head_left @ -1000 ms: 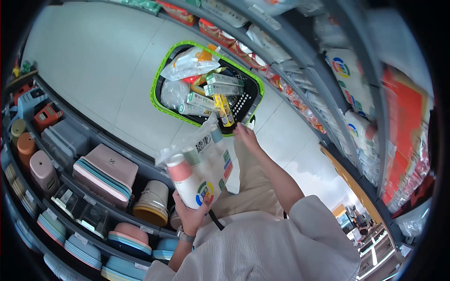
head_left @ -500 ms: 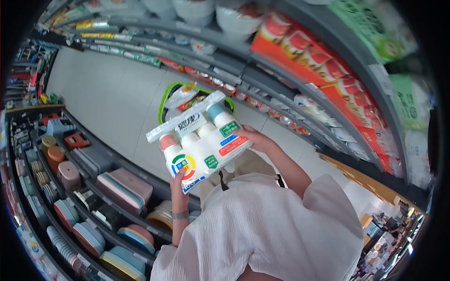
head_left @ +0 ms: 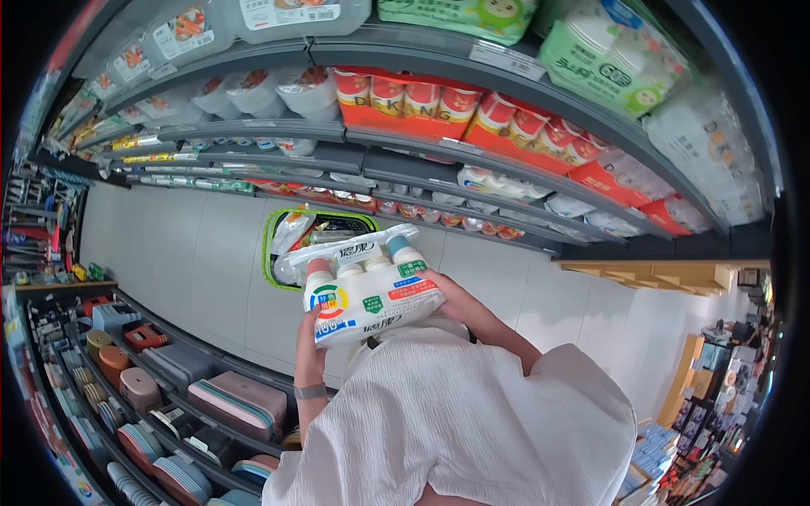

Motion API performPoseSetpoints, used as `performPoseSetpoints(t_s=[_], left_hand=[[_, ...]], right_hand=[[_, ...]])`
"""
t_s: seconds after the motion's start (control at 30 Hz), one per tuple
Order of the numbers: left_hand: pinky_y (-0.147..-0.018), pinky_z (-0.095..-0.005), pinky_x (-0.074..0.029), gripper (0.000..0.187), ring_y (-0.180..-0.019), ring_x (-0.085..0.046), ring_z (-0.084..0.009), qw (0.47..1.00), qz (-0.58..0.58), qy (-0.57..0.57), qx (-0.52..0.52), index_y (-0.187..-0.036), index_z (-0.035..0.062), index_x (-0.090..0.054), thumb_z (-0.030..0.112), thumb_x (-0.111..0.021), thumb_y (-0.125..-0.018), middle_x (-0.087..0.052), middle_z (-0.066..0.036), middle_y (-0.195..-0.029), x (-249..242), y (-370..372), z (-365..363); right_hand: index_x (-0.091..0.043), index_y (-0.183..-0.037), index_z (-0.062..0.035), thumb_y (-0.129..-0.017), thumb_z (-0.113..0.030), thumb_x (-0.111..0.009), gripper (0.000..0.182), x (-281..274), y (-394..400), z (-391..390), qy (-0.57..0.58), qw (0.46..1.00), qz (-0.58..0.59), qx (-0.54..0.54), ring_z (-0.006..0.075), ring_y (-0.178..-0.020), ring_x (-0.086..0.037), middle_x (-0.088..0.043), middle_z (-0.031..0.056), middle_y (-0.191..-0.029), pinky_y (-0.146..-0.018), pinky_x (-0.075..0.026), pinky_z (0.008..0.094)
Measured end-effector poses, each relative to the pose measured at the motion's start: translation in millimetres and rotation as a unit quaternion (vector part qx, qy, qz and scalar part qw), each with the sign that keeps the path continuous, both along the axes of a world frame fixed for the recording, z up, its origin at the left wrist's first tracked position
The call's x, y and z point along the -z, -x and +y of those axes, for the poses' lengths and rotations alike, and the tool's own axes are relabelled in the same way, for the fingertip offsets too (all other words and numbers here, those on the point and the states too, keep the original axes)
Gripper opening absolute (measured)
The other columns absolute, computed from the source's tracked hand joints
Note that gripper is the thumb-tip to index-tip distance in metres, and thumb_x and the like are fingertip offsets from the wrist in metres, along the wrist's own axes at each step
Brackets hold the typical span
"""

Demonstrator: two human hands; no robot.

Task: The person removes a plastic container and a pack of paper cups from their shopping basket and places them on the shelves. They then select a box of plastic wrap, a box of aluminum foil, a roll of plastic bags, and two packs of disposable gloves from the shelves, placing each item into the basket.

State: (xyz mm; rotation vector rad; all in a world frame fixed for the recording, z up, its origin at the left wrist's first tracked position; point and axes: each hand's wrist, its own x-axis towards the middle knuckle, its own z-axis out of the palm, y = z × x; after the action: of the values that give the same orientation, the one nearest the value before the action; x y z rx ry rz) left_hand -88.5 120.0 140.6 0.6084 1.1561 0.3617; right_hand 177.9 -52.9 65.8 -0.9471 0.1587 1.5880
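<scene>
Cup pack [head_left: 371,295] is gripped at both ends before the white top [head_left: 481,405], left hand [head_left: 310,337] on one end, right hand [head_left: 447,295] on the other (how far each wraps underneath is hard to tell). Beyond, a green-rimmed basket [head_left: 267,250] stands on the floor [head_left: 169,244].

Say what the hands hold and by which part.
The cup pack, by its two ends: left hand at one, right hand at the other.

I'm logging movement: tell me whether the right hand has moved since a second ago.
Yes: the right hand moved away from the basket, onto the cup pack.
</scene>
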Motion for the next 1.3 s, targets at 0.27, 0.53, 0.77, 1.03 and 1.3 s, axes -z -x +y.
performPoseSetpoints(t_s=[0.27,0.53,0.77,1.03,1.3], left_hand=[[-0.086,-0.0278,-0.052,0.058,-0.099,-0.070,-0.0173,0.987,0.021,-0.030,0.155,-0.128,-0.0038,-0.060,0.041,-0.069,-0.093,-0.071,-0.011,-0.116,-1,11,24],[-0.091,-0.0274,-0.051,0.052,-0.102,-0.066,-0.0140,0.969,-0.047,-0.167,0.174,-0.133,-0.0055,-0.052,0.022,-0.074,-0.094,-0.068,-0.011,-0.115,-17,32,22],[-0.100,-0.0296,-0.048,0.056,-0.118,-0.060,-0.0162,0.942,-0.207,-0.193,0.180,-0.142,-0.0040,-0.044,-0.001,-0.068,-0.092,-0.061,-0.012,-0.131,-17,38,19],[-0.103,-0.0301,-0.046,0.058,-0.119,-0.059,-0.0164,0.940,-0.220,-0.217,0.147,-0.145,-0.0029,-0.042,0.002,-0.068,-0.094,-0.061,-0.011,-0.133,-18,48,17],[-0.103,-0.0302,-0.046,0.058,-0.120,-0.058,-0.0161,0.938,-0.217,-0.246,0.113,-0.147,-0.0034,-0.040,0.009,-0.067,-0.097,-0.059,-0.012,-0.135,-22,61,15]], right_hand=[[-0.054,-0.132,0.0039,-0.098,-0.032,-0.061,0.050,-22,31,-29,-0.006,0.995,-0.065,0.073,0.0209,-0.105,-0.069,-0.069,0.0135,-0.119,-0.094,-0.054,0.0347],[-0.053,-0.132,0.0017,-0.095,-0.029,-0.068,0.051,-64,66,-42,0.039,0.959,-0.233,0.154,0.0183,-0.103,-0.068,-0.068,0.0122,-0.116,-0.093,-0.053,0.0325],[-0.047,-0.140,-0.0020,-0.095,-0.007,-0.066,0.050,-105,85,-58,0.000,0.907,-0.381,0.178,0.0150,-0.115,-0.062,-0.065,0.0086,-0.127,-0.100,-0.049,0.0307],[-0.047,-0.141,-0.0013,-0.094,-0.008,-0.068,0.052,-116,106,-58,-0.036,0.900,-0.381,0.208,0.0143,-0.113,-0.063,-0.066,0.0090,-0.125,-0.098,-0.050,0.0297],[-0.048,-0.139,-0.0006,-0.096,-0.011,-0.067,0.048,-114,113,-48,-0.050,0.898,-0.390,0.198,0.0139,-0.112,-0.063,-0.066,0.0092,-0.125,-0.097,-0.050,0.0304]])
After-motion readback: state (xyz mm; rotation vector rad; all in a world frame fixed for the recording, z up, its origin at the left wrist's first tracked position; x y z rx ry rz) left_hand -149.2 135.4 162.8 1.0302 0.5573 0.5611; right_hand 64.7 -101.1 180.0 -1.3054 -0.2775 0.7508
